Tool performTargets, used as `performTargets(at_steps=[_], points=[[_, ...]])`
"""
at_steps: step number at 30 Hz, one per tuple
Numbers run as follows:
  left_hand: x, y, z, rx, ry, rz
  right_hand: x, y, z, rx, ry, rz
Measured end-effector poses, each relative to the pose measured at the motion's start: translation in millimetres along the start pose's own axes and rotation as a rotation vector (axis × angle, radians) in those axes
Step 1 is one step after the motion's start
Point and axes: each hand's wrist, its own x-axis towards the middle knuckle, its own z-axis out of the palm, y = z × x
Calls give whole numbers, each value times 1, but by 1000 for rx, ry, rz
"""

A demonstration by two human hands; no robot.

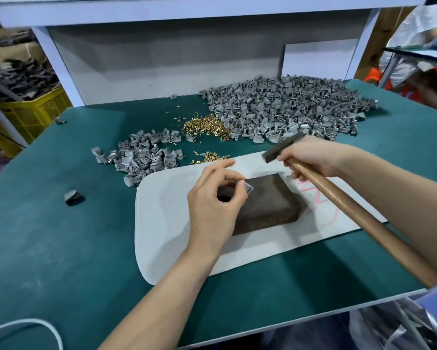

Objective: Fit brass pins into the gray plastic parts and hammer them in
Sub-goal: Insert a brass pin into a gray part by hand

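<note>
Left hand (213,198) pinches gray plastic part (247,189) with brass pin (243,178) atop the dark block (270,205), right hand (310,157) grips hammer (283,147) held just past the block's far edge — fingers (227,173) crowd the pin, so an off-centre blow could clip them or bend the pin.

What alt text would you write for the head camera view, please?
The left hand pinches a gray part with a brass pin on a dark block, while the right hand grips a hammer nearby. Heaps of gray parts and brass pins lie behind on the green table.
</note>
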Motion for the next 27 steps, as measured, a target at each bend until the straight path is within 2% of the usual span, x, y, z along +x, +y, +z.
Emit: performTargets(at_steps=[3,6,7,8,10,12,13,17,22,27], points=[[-1,0,-2,-68,-30,-42,7,11,2,-208,59,4],[1,-1,-4,-118,-31,-63,1,0,-3,-809,397,-220],[1,-1,-4,-129,-30,-72,-6,-8,-3,-830,482,-326],[2,-1,-3,-136,-28,-76,-14,-15,-3,-759,484,-425],[2,-1,-3,-144,-18,-70,-36,-25,9,-406,310,-584],[2,-2,-3,-133,-7,-51,-59,-23,31,-131,62,-598],[2,-3,-2,-115,-4,-40,-65,-18,41,-88,20,-588],[0,-4,-3,-61,13,-22,-71,-3,65,86,105,-573],[0,-5,-4,22,5,13,-69,5,77,189,230,-584],[1,-4,-6,5,-4,-20,-68,10,83,371,149,-572]])
